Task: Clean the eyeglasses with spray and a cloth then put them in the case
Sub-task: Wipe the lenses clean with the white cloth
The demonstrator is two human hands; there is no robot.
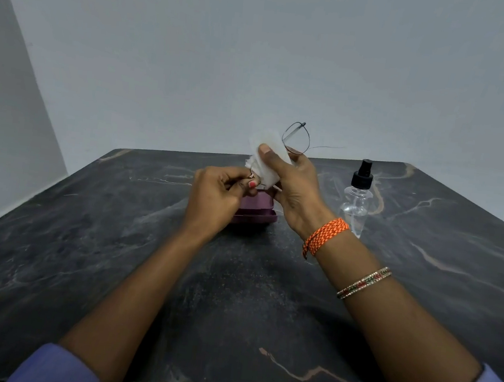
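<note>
Thin wire-rimmed eyeglasses [296, 138] are held up above the table, one lens sticking out above my right hand [294, 192]. That hand pinches a white cloth [268, 155] folded over the other lens, thumb on top. My left hand [219, 196] grips the lower end of the frame between its fingertips. A purple case [258, 211] lies on the dark marble table [115, 238] right beneath both hands, partly hidden by them. A clear spray bottle [358, 199] with a black pump top stands to the right of my right hand.
A plain grey wall rises behind the table's far edge. My right forearm carries an orange woven band [325, 234] and a beaded bangle [364, 283]. The table's near edge runs along the bottom of the view.
</note>
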